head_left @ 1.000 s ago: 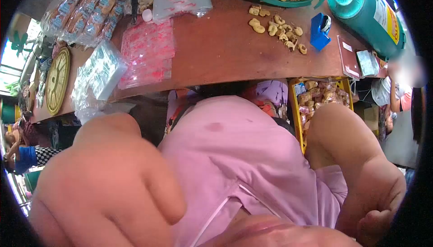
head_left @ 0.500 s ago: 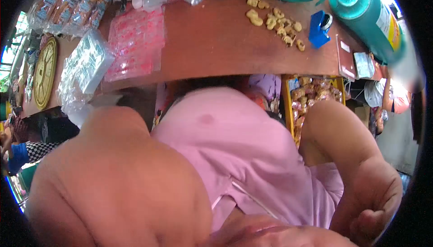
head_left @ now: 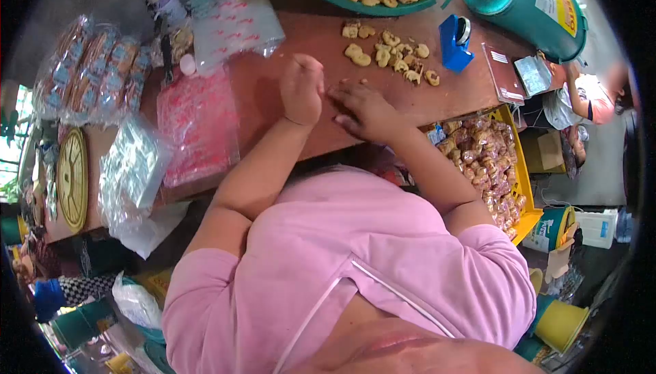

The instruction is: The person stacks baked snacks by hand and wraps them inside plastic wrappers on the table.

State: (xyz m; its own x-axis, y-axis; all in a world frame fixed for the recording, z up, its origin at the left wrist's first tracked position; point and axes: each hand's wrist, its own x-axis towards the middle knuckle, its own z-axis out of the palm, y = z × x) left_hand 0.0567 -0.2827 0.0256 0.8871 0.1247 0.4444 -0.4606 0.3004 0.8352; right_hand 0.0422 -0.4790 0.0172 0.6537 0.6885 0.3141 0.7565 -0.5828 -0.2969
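My left hand (head_left: 303,90) stands on its edge over the brown tabletop (head_left: 273,53), fingers extended and palm turned toward the other hand. Nothing shows in it. Close beside it, my right hand (head_left: 365,111) rests on the table with its fingers apart, also without an object. Just beyond the right hand lies a loose group of curved, golden-brown biscuit pieces (head_left: 400,56). Left of my left hand is a stack of clear plastic bags with red print (head_left: 198,128). A blue tape dispenser (head_left: 456,46) stands to the right of the loose biscuits.
A green basin (head_left: 328,0) of biscuits stands at the back, beside a green drum (head_left: 523,8). Packed biscuits (head_left: 92,73) sit at the far left. A yellow crate (head_left: 523,176) of wrapped packs is at my right. Another person (head_left: 601,97) is at the right edge.
Both hands have come down from close to my face onto the table, side by side. My view has shifted, showing more of the floor around me. The biscuits lie as before.
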